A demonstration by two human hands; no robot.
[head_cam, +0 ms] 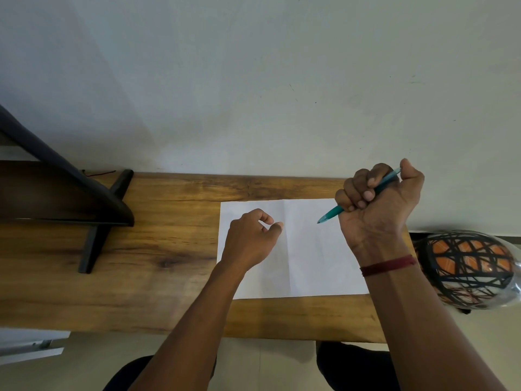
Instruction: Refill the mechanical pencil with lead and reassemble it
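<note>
Mechanical pencil (334, 213): teal, far right of the desk, details below. Scanning from the left.

Black stand (93, 193) sits at the left on the wooden table (169, 249), well apart from the work. White paper (310, 263) lies flat at table centre-right, with a fold line down the middle.

Left hand (251, 238) hovers over the left half of the paper, fingers curled, thumb and index tips nearly meeting with a small gap. It may be pinching a lead, but that is too thin to see, so I cannot tell.

Right hand (380, 201) is raised above the paper's right edge in a full fist round the pencil barrel. The thumb is up at the rear end and the tip points down-left toward the paper. There is a red thread (389, 265) on that wrist. An orange-and-black netted object (465, 269) sits off the table's right edge.

The pencil looks whole, so the stage is probably before opening or a final click test; unclear which.

Risks:
- The fist grip is coarse, so pulling the cap could make it pop off and roll away.
- Any lead in the left pinch could snap under squeeze or drop unseen onto the white sheet.
- Pencil and left hand are apart, so a misaligned feed would break the lead.
</note>
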